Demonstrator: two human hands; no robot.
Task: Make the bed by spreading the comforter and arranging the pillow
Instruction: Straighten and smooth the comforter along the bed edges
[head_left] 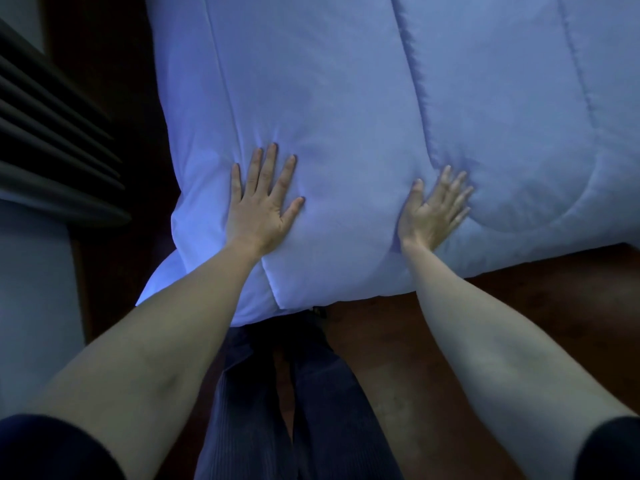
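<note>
A pale quilted comforter [346,98] covers the bed and fills the upper part of the view, its near corner hanging over the bed's end just in front of my legs. My left hand [261,202] lies flat on it near the left edge, fingers straight and spread. My right hand [433,211] presses flat on it a little to the right, beside a stitched seam, fingers straight. No pillow is in view.
Dark wooden floor [485,323] lies below and right of the bed's end. A narrow dark gap [114,133] runs along the bed's left side. Dark slatted furniture [52,133] and a pale surface [34,289] stand at the far left.
</note>
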